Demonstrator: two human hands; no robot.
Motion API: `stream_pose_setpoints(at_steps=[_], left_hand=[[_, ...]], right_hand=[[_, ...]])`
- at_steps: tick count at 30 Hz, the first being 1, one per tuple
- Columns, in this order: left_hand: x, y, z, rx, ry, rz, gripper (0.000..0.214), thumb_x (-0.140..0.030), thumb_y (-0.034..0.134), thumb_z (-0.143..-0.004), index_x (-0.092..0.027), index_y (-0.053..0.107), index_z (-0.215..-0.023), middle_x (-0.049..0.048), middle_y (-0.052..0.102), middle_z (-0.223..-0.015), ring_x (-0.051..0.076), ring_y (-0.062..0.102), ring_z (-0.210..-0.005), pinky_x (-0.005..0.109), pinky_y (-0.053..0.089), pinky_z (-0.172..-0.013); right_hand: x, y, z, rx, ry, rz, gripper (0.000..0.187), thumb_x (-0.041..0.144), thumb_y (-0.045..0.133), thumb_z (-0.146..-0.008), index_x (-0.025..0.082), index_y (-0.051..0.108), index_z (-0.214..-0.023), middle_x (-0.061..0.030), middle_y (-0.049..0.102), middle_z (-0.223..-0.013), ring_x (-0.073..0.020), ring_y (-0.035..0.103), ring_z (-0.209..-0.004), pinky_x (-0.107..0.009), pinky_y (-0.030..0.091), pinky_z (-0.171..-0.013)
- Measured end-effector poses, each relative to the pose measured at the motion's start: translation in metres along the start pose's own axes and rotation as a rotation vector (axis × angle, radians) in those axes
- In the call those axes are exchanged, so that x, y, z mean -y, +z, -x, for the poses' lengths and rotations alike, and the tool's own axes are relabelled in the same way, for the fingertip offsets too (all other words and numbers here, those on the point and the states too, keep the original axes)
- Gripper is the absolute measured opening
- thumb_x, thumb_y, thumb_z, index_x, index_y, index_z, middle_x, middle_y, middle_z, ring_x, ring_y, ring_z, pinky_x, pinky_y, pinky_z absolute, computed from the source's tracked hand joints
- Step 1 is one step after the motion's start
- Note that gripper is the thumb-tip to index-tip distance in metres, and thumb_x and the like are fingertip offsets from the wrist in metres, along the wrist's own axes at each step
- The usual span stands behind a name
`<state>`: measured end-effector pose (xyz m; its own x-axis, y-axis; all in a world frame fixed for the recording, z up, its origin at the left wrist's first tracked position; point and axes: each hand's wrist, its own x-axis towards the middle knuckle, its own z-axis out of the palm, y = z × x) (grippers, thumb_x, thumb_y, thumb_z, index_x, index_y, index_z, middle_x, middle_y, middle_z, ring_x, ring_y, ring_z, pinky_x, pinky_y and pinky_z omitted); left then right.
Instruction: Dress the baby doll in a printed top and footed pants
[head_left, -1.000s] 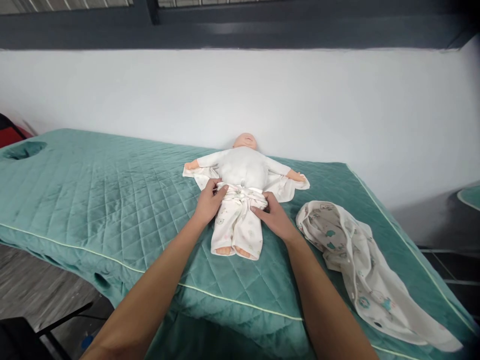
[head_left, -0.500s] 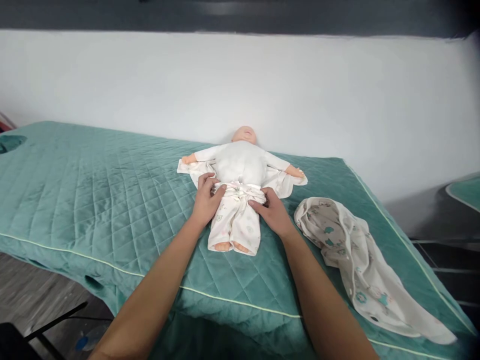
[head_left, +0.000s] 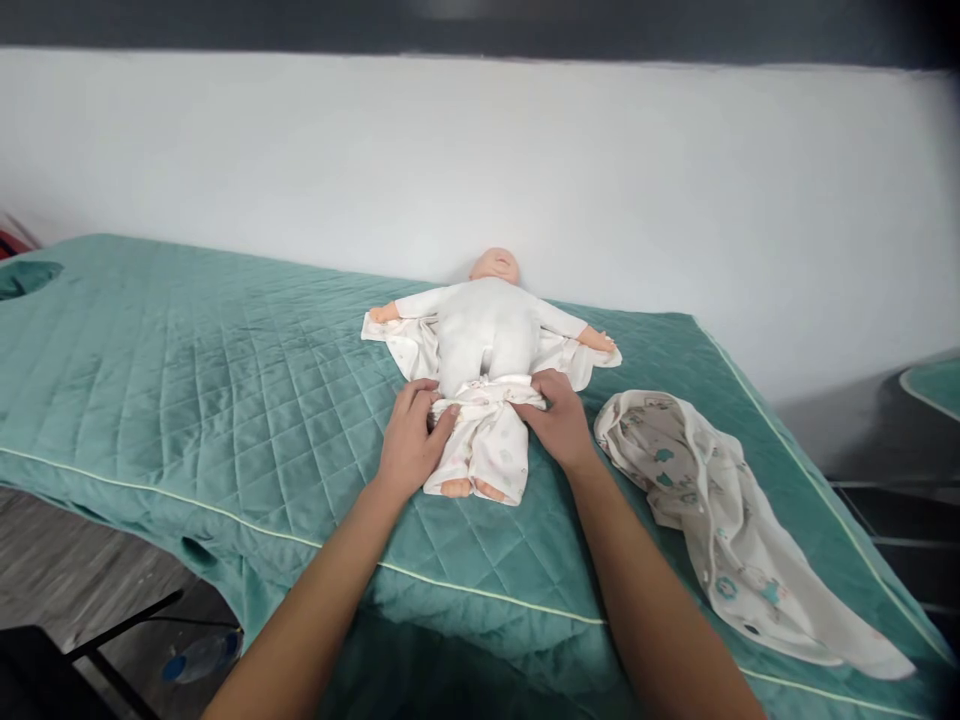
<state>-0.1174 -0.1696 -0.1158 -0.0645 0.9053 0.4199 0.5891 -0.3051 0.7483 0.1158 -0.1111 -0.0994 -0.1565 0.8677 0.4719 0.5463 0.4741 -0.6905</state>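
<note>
A baby doll (head_left: 489,325) with a white cloth body lies on its back, head toward the wall and arms spread. White printed baby trousers (head_left: 487,440) cover its legs, and the feet show at the cuffs. My left hand (head_left: 415,435) grips the waistband at one side, thumb on top. At the other side my right hand (head_left: 556,415) pinches the same waistband, which sits low, below the doll's belly. An open white garment (head_left: 412,350) is spread flat under the doll's arms and back.
The doll rests on a bed with a green quilted cover (head_left: 247,400), against a white wall (head_left: 300,150). To the right lies a crumpled white printed baby garment (head_left: 720,510). A plastic bottle (head_left: 201,658) and a black metal leg (head_left: 124,625) are on the floor at lower left.
Both hands have drawn the waistband a little down toward me, baring more of the doll's lower body. The view has shifted slightly.
</note>
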Motion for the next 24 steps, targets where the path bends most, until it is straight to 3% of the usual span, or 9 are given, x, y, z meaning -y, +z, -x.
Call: stream_pose_setpoints(at_steps=[4, 7, 11, 15, 24], left_hand=[[0.002, 0.001, -0.003, 0.010, -0.005, 0.008, 0.015, -0.037, 0.056, -0.096, -0.023, 0.059, -0.098, 0.0104, 0.060, -0.127, 0.025, 0.057, -0.120, 0.042, 0.046, -0.104], [0.003, 0.001, -0.004, 0.006, -0.010, 0.024, 0.015, -0.037, 0.056, -0.096, -0.022, 0.058, -0.099, 0.0105, 0.060, -0.125, 0.024, 0.057, -0.120, 0.041, 0.046, -0.104], [0.005, 0.002, -0.006, -0.016, -0.014, 0.052, 0.015, -0.037, 0.057, -0.096, -0.023, 0.058, -0.102, 0.0094, 0.061, -0.123, 0.023, 0.057, -0.120, 0.040, 0.045, -0.107], [0.006, 0.003, -0.009, -0.010, -0.065, 0.074, 0.017, -0.039, 0.057, -0.095, -0.023, 0.061, -0.100, 0.0082, 0.061, -0.125, 0.023, 0.059, -0.118, 0.039, 0.046, -0.105], [0.000, -0.004, 0.002, 0.002, -0.054, 0.085, 0.028, -0.040, 0.057, -0.095, -0.019, 0.064, -0.077, 0.0109, 0.059, -0.127, 0.024, 0.058, -0.121, 0.040, 0.045, -0.107]], right_hand=[[0.010, -0.005, 0.010, 0.045, 0.093, -0.071, 0.034, 0.041, 0.067, -0.079, 0.023, 0.043, -0.064, 0.0007, 0.047, -0.071, -0.0186, 0.047, -0.073, -0.033, 0.038, -0.070], [0.014, -0.006, 0.015, 0.162, 0.195, -0.171, 0.039, 0.045, 0.068, -0.078, 0.022, 0.042, -0.059, 0.0035, 0.040, -0.061, -0.0140, 0.039, -0.063, -0.029, 0.031, -0.061], [0.016, -0.005, 0.014, 0.277, 0.265, -0.358, 0.031, 0.048, 0.070, -0.077, 0.020, 0.060, -0.069, 0.0023, 0.055, -0.066, -0.0152, 0.046, -0.066, -0.029, 0.037, -0.064], [0.013, -0.002, 0.011, 0.254, 0.283, -0.366, 0.026, 0.045, 0.071, -0.078, 0.019, 0.069, -0.083, 0.0007, 0.066, -0.080, -0.0180, 0.055, -0.077, -0.030, 0.043, -0.072], [0.004, 0.000, 0.009, 0.155, 0.242, -0.185, 0.028, 0.046, 0.068, -0.076, 0.022, 0.056, -0.072, 0.0037, 0.054, -0.068, -0.0153, 0.047, -0.069, -0.027, 0.038, -0.063]])
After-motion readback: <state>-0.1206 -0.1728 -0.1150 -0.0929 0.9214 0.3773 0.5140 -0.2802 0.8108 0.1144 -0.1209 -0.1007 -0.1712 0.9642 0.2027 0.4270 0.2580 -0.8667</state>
